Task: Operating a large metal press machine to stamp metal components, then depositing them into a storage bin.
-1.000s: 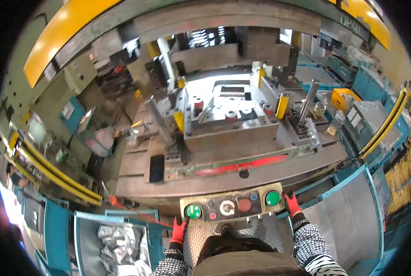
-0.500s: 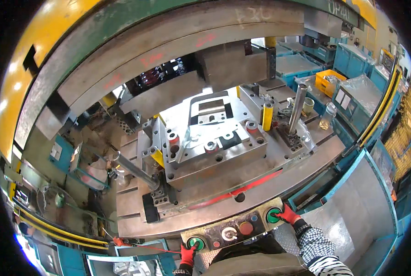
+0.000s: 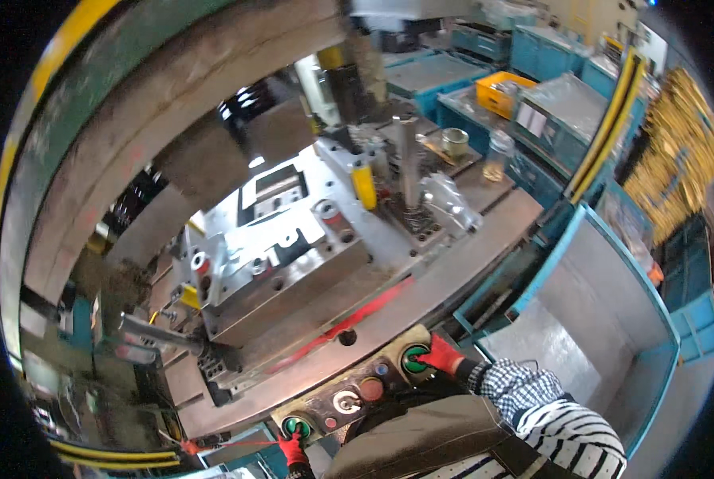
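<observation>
My left hand [image 3: 293,449], in a red glove, reaches a finger onto the left green push button [image 3: 297,429] of a worn control panel [image 3: 313,409]. My right hand [image 3: 443,354], also red-gloved, rests its outstretched fingers on the right green button [image 3: 415,358]. Neither hand holds anything. Between the buttons sit a red knob [image 3: 371,389] and a key-type switch [image 3: 346,401]. Beyond the panel, a bright, shiny sheet-metal part [image 3: 273,239] lies on the lower die [image 3: 293,279] of a press. The upper die [image 3: 213,152] hangs above it, blurred.
Steel guide posts [image 3: 405,160] [image 3: 161,331] stand either side of the die. A clear bottle [image 3: 497,156] and a cup [image 3: 454,142] stand at the bed's right end. At my right is a large blue-rimmed bin [image 3: 596,319]; blue crates and a yellow tray [image 3: 503,92] lie beyond.
My view has swung to the right, so the press sits farther left and more of the bin shows. Both hands stay on the green buttons.
</observation>
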Tool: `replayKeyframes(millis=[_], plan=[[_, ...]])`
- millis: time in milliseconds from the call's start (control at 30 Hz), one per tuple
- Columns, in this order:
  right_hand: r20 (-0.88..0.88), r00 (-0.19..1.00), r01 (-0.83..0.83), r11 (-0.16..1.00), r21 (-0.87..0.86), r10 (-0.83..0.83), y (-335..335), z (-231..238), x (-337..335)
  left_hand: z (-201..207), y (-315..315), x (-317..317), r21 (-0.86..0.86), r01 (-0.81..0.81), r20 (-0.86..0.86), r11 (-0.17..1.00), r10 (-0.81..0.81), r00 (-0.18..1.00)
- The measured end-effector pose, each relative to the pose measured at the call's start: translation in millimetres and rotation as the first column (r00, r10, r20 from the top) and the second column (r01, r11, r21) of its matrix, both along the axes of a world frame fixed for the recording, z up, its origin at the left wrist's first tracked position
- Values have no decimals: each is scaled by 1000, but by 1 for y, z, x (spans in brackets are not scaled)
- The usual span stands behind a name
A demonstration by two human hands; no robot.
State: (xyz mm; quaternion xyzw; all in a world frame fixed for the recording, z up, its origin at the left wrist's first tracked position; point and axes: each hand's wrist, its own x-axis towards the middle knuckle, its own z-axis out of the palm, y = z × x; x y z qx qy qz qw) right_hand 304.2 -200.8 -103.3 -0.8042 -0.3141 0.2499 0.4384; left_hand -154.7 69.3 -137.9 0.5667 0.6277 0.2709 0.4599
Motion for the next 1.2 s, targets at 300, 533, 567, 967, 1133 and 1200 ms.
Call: replayKeyframes(millis=[300, 533, 567, 967, 1133, 1200], plan=[[-61, 997, 31, 981, -189, -44, 6, 33, -3, 25, -14, 11, -22, -8, 304, 1000, 15, 953], [-40, 997, 53, 959, -278, -66, 6, 56, -5, 23, -8, 15, -28, -27, 184, 999, 32, 982], [-40, 997, 54, 967, -248, -66, 6, 55, -6, 21, -7, 12, -28, -25, 174, 999, 30, 984], [-119, 968, -174, 936, 307, 219, 1, 20, 8, 65, -12, 15, -136, 306, 322, 942, -250, 913], [-137, 976, -153, 980, 126, 170, 3, 37, 8, 162, 59, 40, 159, 837, -448, 524, -717, 534], [-96, 981, -164, 985, 55, 169, 5, 45, 9, 219, 82, 84, 116, 533, -268, 838, -490, 830]])
